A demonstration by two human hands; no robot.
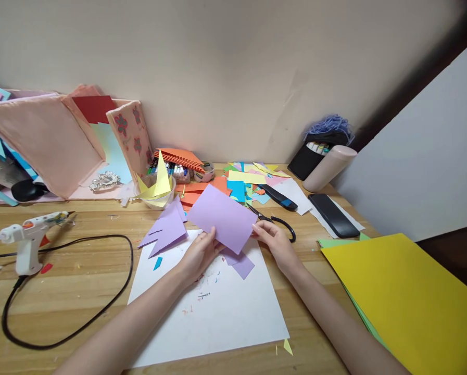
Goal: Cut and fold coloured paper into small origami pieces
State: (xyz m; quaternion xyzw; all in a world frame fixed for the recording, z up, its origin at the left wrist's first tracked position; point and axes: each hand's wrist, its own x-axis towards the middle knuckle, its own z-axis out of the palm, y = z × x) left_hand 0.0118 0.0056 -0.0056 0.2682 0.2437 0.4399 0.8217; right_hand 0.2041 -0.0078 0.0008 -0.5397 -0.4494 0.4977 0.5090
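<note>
Over the far edge of the white paper sheet, the left hand and right hand are pinching a flat lilac paper rectangle.

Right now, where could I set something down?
Mostly bare wood lies inside the loop of black cord, beside the glue gun. The near end of the white sheet, between the forearms, is open too. Paper scraps crowd the strip along the wall.

Wooden table, white sheet, glue gun, scissors
</note>
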